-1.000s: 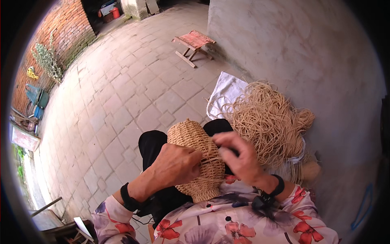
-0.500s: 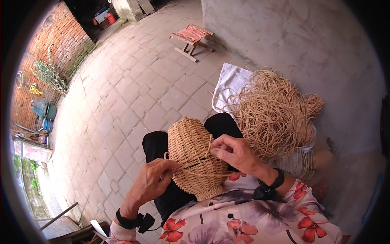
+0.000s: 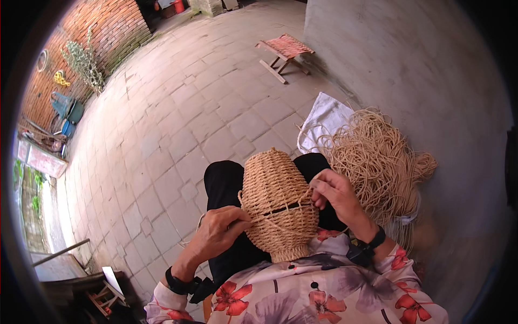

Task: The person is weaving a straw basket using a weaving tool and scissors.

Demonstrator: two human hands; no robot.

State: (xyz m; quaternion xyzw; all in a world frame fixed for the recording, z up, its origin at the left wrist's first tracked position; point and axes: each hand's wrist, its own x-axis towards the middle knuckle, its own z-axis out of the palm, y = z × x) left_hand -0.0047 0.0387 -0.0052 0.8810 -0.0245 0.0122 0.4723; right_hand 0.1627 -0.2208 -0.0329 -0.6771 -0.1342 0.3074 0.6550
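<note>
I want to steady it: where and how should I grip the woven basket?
Grip the woven basket by its rounded flanks, probably, one palm from left, one from right: it lies lengthwise, bulging mid-length, and a dark slit crosses its upper face.

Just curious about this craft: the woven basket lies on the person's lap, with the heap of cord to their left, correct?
Not quite: the heap of cord is to the person's right, as the head view shows. The woven basket does lie on the lap.
</note>
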